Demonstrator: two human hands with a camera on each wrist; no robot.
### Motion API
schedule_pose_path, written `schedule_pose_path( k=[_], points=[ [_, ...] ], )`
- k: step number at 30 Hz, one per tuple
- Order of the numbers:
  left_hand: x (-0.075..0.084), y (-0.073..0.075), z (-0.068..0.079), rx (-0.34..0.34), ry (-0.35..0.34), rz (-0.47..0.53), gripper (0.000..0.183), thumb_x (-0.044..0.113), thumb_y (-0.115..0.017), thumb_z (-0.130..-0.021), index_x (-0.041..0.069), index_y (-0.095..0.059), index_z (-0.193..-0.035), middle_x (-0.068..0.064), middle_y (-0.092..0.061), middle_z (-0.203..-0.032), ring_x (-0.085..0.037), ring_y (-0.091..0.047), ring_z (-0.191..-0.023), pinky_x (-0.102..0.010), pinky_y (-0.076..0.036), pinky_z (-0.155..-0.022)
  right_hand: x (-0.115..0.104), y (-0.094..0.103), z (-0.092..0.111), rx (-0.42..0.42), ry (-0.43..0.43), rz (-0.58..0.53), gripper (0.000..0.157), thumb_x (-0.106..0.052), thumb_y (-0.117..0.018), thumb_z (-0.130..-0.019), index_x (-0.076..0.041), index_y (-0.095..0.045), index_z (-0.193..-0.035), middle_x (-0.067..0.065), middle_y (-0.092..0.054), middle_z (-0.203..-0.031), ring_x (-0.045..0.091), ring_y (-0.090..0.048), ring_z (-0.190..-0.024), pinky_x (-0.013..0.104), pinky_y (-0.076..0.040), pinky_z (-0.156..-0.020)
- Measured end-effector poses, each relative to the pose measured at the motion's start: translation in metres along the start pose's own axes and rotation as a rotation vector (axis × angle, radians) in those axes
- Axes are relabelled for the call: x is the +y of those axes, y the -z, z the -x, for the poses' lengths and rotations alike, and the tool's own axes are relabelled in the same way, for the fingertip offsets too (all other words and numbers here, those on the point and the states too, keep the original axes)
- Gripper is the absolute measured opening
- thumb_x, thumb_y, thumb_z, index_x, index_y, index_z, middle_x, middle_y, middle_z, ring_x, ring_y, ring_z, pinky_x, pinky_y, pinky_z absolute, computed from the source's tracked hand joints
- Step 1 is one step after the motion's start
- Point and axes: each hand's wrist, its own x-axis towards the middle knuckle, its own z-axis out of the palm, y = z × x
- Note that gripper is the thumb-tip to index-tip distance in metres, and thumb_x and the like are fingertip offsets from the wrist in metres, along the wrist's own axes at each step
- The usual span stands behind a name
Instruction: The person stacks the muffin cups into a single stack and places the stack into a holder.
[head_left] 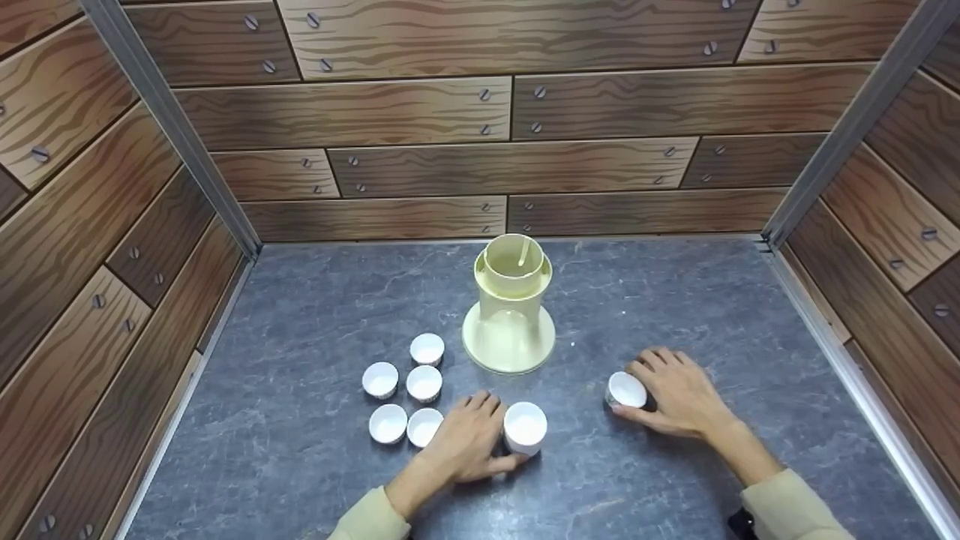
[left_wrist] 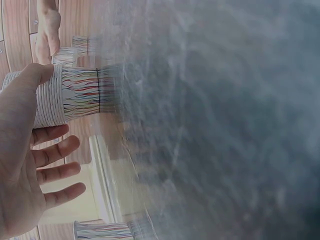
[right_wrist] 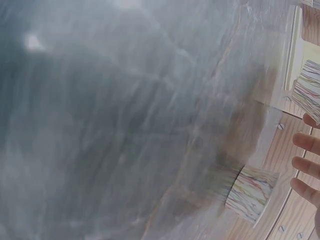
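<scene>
My left hand [head_left: 469,441] holds a stack of white cups [head_left: 525,426] between thumb and forefinger, the other fingers spread. In the left wrist view the cup stack [left_wrist: 50,102] shows many nested rims and thin coloured lines on its lowest cup. My right hand [head_left: 679,394] pinches a single white cup [head_left: 625,391], thumb on the near side. The right wrist view shows this cup [right_wrist: 307,92] tilted beside the fingers [right_wrist: 306,142]. Another lined cup [right_wrist: 251,195] stands on the table there, apparently hidden by the hand in the head view.
Several white cups [head_left: 381,380] stand left of my left hand, one partly behind it. A pale yellow cylindrical stand [head_left: 510,337] with a round base rises at the back middle. Wood-patterned walls [head_left: 420,169] border the dark marbled table [head_left: 285,337] at the back and sides.
</scene>
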Motion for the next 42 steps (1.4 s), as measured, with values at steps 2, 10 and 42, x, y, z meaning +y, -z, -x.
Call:
schedule_pose_path(
  k=[2, 10, 42],
  points=[
    [0.0, 0.0, 0.0, -0.002, 0.0, 0.004, 0.07, 0.077, -0.055, -0.093, 0.014, -0.063, -0.123, -0.001, -0.068, -0.113, -0.02, -0.063, -0.111, -0.038, -0.054, -0.096, -0.002, 0.0, 0.0, -0.008, -0.006, -0.002, 0.067, -0.074, -0.07, -0.084, -0.016, -0.072, -0.117, 0.011, -0.07, -0.119, 0.034, -0.065, -0.114, 0.056, -0.053, -0.097],
    [0.0, 0.001, 0.0, -0.003, 0.0, 0.005, 0.072, 0.077, -0.054, -0.093, 0.013, -0.063, -0.124, -0.002, -0.069, -0.115, -0.021, -0.064, -0.112, -0.039, -0.054, -0.097, -0.011, 0.002, -0.001, 0.007, -0.005, -0.017, 0.065, -0.073, -0.072, -0.082, -0.018, -0.072, -0.116, 0.01, -0.071, -0.119, 0.032, -0.065, -0.113, 0.055, -0.053, -0.096],
    [0.002, 0.001, 0.001, 0.018, -0.004, -0.009, 0.072, 0.077, -0.056, -0.092, 0.013, -0.064, -0.123, -0.003, -0.07, -0.113, -0.021, -0.065, -0.111, -0.038, -0.055, -0.095, -0.042, 0.009, -0.014, 0.088, 0.004, -0.145, 0.058, -0.071, -0.071, -0.084, -0.022, -0.072, -0.115, 0.004, -0.071, -0.117, 0.027, -0.065, -0.113, 0.051, -0.054, -0.092]
  ],
)
